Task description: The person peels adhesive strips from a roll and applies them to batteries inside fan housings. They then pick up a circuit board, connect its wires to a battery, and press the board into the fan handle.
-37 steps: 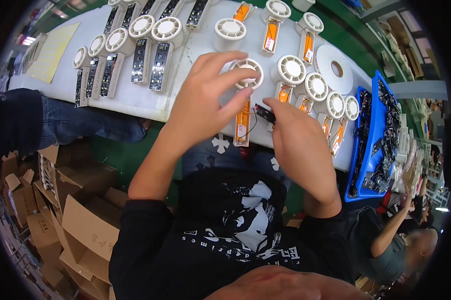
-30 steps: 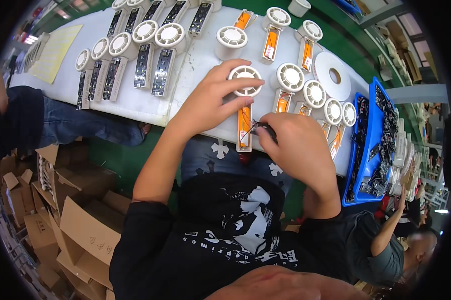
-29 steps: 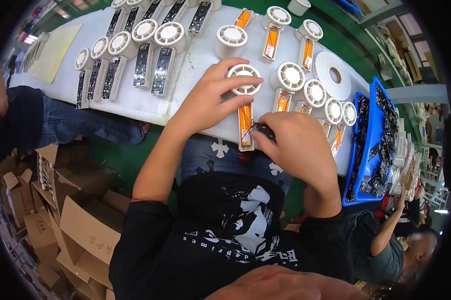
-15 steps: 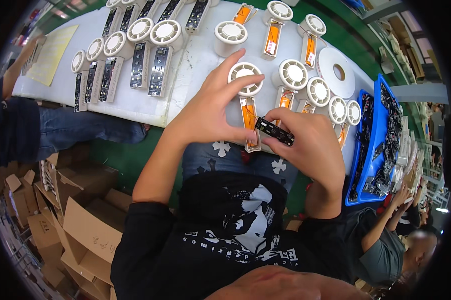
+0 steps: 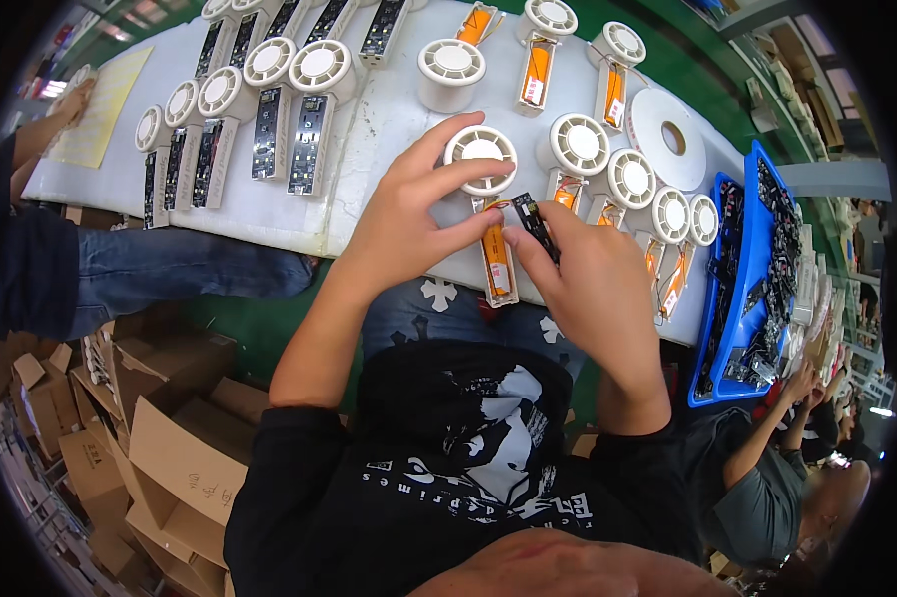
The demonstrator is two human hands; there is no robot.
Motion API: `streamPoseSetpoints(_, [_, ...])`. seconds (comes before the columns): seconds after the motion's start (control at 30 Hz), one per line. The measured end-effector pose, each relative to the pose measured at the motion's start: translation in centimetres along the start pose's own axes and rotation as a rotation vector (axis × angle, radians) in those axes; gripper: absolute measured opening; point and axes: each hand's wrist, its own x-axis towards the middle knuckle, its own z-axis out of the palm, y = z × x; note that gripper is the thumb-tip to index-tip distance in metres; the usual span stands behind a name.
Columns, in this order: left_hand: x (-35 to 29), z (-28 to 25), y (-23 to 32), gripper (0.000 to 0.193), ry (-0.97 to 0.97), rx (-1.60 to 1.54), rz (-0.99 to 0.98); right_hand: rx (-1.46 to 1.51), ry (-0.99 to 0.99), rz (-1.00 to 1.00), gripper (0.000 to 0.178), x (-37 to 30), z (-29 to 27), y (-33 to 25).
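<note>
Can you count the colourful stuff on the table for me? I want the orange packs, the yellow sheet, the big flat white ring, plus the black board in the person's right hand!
Orange packs that I can see, some partly hidden: 8
Yellow sheet: 1
Flat white ring: 1
Black board in the right hand: 1
Total: 11

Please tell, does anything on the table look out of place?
No clear spill or damage. One white round plastic unit with a vented top perhaps stands turned: its neighbours show a long white handle on the near side; it does not. A rectangular orange block lies behind it; whether they join is unclear.
</note>
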Motion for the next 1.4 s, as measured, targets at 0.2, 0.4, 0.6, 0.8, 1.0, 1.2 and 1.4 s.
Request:
streamPoseSetpoints(0.2, [0.1, -0.2, -0.6, 0.046, 0.021, -0.164, -0.046, -0.114, 0.009, 0.084, 0.040, -1.1, 1.1, -1.2])
streamPoseSetpoints(0.4, [-0.5, 0.8, 0.1, 0.045, 0.211, 0.094, 0.058, -0.219, -0.027, 0.045, 0.039, -2.3, 3.2, -2.9])
streamPoseSetpoints(0.6, [-2.6, 0.0, -0.3, 0.046, 0.131, 0.757, 0.506, -0.215, -0.008, 0.036, 0.038, -2.3, 3.3, -2.7])
streamPoseSetpoints(0.8, [-2.6, -0.3, 1.2, 0.047, 0.017, 0.854, 0.535, -0.169, -0.068, 0.022, 0.037, -2.4, 2.7, -2.0])
streamPoseSetpoints(1.0, [-2.4, 0.3, 1.9, 0.053, -0.178, 0.767, 0.373, 0.057, 0.007, 0.016, 0.038, -2.5, 0.1, -0.9])
streamPoseSetpoints(1.2, [-2.9, 0.9, -0.2, 0.070, 0.114, 0.331, 0.269, 0.130, 0.095, 0.049, 0.034, -2.2, 2.1, -0.7])
streamPoseSetpoints(1.4, [-2.3, 1.6, 0.1, 0.090, 0.021, 0.005, -0.098, -0.062, 0.166, -0.024, 0.035, -2.4, 5.2, -1.6])
